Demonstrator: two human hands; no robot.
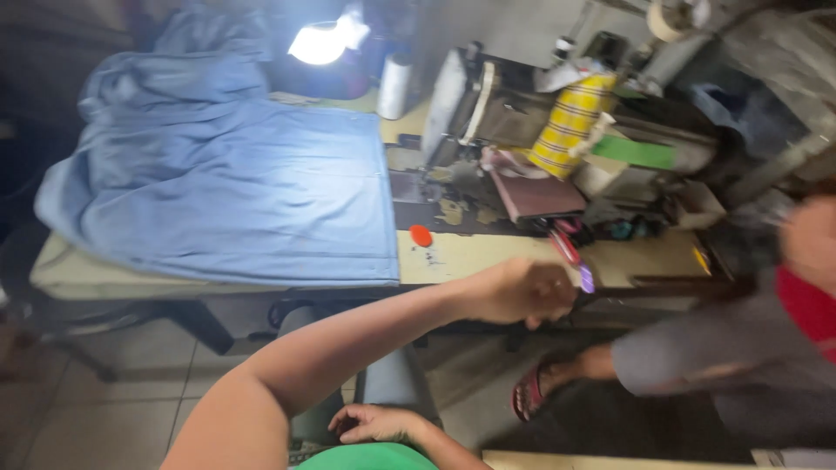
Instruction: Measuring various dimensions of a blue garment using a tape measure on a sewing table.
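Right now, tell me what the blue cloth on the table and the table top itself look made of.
Blue cloth: looks like a thin woven fabric, matt with a faint sheen under the lamp; it drapes in soft folds and hangs over the table edge. Table top: seems a hard cream-yellow laminate or painted board, smooth, with dark stains near the sewing machine; the blur leaves it open.

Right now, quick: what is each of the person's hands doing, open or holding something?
Left hand: closed in a fist at the table edge; any contents hidden.
Right hand: open, empty, in the lap.
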